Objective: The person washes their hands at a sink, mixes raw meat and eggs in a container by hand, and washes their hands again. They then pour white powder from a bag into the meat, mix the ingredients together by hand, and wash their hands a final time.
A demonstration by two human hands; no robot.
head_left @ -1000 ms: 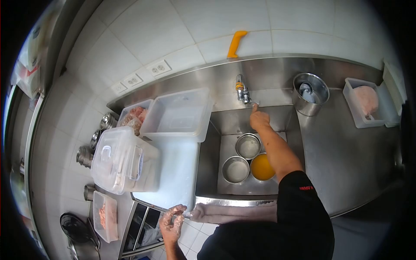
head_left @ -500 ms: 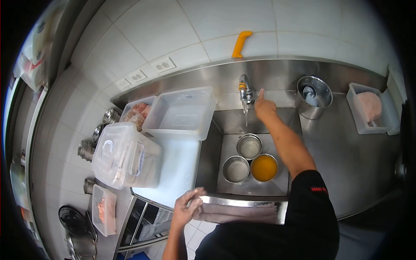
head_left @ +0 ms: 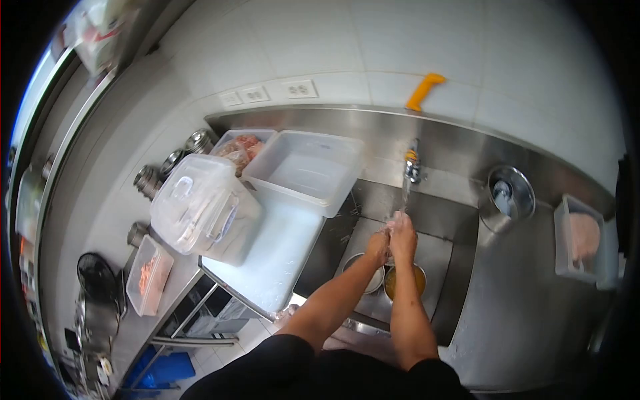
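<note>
Water runs from the tap at the back of the sink. My left hand and my right hand are pressed together in the stream, wet and blurred. Their fingers overlap, and I cannot make out anything held between them. Beneath my forearms, a metal bowl of orange liquid and another round metal bowl rest on the sink floor, partly hidden. A third bowl is not visible behind the hands.
Left of the sink, a lidded clear tub stands on a white board, with an open clear bin behind. To the right are a steel pot and a box of pink meat. An orange handle is against the wall.
My right hand has come down from beside the tap, and my left hand has moved from the sink's front edge to meet it under the water. The view has shifted.
</note>
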